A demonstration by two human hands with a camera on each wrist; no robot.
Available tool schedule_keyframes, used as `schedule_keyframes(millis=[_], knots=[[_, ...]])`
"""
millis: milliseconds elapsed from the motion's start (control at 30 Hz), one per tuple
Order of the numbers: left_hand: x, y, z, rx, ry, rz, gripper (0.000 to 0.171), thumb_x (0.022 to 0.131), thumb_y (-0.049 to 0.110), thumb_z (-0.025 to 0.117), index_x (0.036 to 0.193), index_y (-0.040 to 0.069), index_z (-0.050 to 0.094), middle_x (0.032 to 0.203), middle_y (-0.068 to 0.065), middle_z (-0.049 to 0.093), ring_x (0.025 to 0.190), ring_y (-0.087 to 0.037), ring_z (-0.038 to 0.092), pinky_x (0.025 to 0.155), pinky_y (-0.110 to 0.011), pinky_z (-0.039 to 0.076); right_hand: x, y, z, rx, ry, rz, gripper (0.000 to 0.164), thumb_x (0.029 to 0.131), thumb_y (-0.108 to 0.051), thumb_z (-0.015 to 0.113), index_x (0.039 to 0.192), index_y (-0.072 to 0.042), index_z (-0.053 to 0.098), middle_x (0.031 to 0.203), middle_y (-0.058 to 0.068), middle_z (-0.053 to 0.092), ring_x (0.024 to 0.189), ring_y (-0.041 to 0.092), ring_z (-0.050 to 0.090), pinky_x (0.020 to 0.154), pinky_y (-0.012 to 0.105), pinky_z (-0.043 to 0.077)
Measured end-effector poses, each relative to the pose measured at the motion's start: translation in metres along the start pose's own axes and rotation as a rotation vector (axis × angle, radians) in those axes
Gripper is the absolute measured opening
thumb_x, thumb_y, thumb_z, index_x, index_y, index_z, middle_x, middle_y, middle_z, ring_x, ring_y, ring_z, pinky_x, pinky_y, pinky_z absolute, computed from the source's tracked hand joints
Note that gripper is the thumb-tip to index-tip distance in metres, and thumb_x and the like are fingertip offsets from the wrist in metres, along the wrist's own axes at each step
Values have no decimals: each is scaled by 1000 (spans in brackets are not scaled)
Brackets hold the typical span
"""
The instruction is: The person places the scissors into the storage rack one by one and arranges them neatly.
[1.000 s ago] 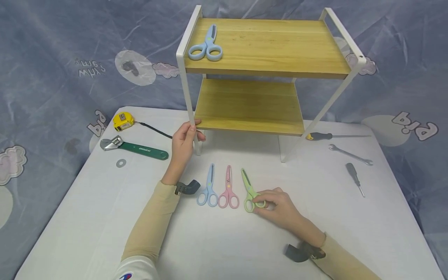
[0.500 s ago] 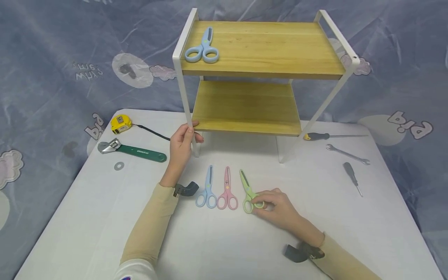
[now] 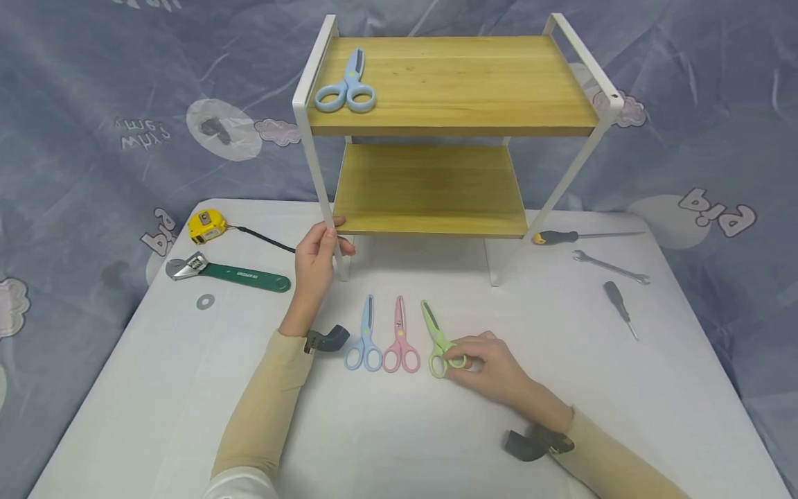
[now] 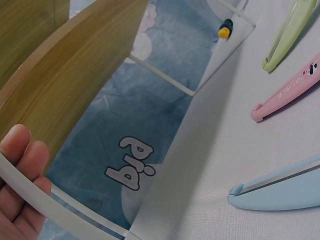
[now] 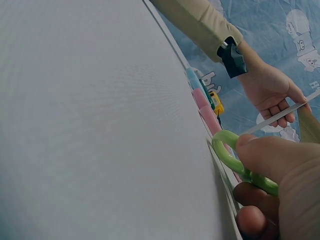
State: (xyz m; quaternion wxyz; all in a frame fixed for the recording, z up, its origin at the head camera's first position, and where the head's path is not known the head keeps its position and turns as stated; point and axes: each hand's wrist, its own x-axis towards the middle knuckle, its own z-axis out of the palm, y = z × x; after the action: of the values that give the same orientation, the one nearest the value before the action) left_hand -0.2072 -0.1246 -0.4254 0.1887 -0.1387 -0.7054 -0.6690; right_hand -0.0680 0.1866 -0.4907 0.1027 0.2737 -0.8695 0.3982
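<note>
My left hand [image 3: 316,258] grips the front left leg of a white-framed shelf [image 3: 430,129] with two wooden boards; in the left wrist view its fingers [image 4: 31,160] curl round the white bar below the board. The right hand [image 3: 489,366] pinches a handle of the green scissors [image 3: 436,333], which lie at the right end of a row on the table. In the right wrist view, thumb and fingers close on the green loop [image 5: 227,150]. Beside them lie pink scissors [image 3: 400,333] and light blue scissors [image 3: 366,333]. Larger blue scissors [image 3: 349,86] rest on the top board.
On the left of the white table [image 3: 374,436] lie a yellow tape measure [image 3: 207,226], a green-handled adjustable wrench [image 3: 243,275] and a washer [image 3: 205,301]. To the right are a long screwdriver [image 3: 561,238], a spanner [image 3: 611,267] and a short screwdriver [image 3: 617,302].
The head view has shifted, so the whole scene sits slightly further left. Both hands keep their hold on the shelf leg and the green scissors.
</note>
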Motion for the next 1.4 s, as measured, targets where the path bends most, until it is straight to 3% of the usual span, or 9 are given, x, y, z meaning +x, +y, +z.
schedule_keyframes(millis=[433, 700, 800, 900, 967, 1067, 1233, 1400], knots=[[0, 1, 0, -16, 7, 6, 29, 108, 10, 47, 123, -8, 64, 71, 3, 70, 71, -15, 70, 80, -24, 57, -1, 3, 2, -2, 38, -47, 27, 65, -12, 92, 89, -19, 81, 93, 1, 81, 71, 3, 58, 67, 18, 37], [-1, 9, 1, -24, 7, -37, 29, 107, 3, 44, 123, -12, 62, 72, -5, 70, 71, -12, 68, 80, -22, 55, 4, -2, -5, 71, 91, -150, 32, 62, -4, 92, 91, -16, 81, 91, 6, 81, 79, 16, 71, 73, 15, 50], [-3, 21, 2, -29, 2, -39, 28, 107, 1, 44, 122, -15, 61, 71, -8, 70, 71, -13, 68, 80, -23, 55, 10, -8, -16, 112, 128, -226, 29, 65, -6, 92, 91, -12, 81, 91, 9, 80, 79, 17, 72, 74, 15, 51], [-4, 30, 3, -31, 1, -41, 28, 106, 1, 45, 121, -16, 61, 71, -4, 70, 71, -14, 69, 80, -22, 55, 23, -18, -30, 153, 174, -312, 21, 78, -21, 89, 92, -8, 80, 90, 12, 80, 77, 15, 70, 73, 15, 52], [-5, 32, 3, -33, 1, -43, 27, 106, 1, 45, 121, -16, 61, 71, -3, 70, 71, -14, 69, 79, -22, 55, 32, -25, -41, 169, 203, -379, 25, 86, -29, 84, 93, -5, 80, 89, 13, 79, 75, 14, 69, 73, 15, 53], [-4, 24, 4, -35, 3, -38, 27, 106, 1, 45, 122, -15, 61, 71, -3, 70, 72, -16, 69, 79, -22, 55, 47, -37, -58, 169, 232, -462, 32, 90, -34, 78, 92, -2, 79, 90, 14, 79, 71, 11, 67, 70, 15, 55], [-1, 7, 2, -18, 11, -34, 29, 107, 3, 44, 123, -13, 62, 71, -2, 71, 71, -13, 69, 79, -22, 56, 71, -61, -85, 185, 229, -554, 32, 90, -29, 79, 92, 3, 78, 88, 14, 78, 69, 10, 67, 69, 16, 57], [-1, 1, 1, -3, 12, -5, 29, 108, 7, 45, 123, -9, 64, 70, 1, 71, 71, -13, 70, 79, -22, 56, 97, -86, -109, 355, 213, -613, 26, 86, -20, 83, 98, 3, 79, 99, 4, 80, 81, 6, 71, 77, 15, 56]])
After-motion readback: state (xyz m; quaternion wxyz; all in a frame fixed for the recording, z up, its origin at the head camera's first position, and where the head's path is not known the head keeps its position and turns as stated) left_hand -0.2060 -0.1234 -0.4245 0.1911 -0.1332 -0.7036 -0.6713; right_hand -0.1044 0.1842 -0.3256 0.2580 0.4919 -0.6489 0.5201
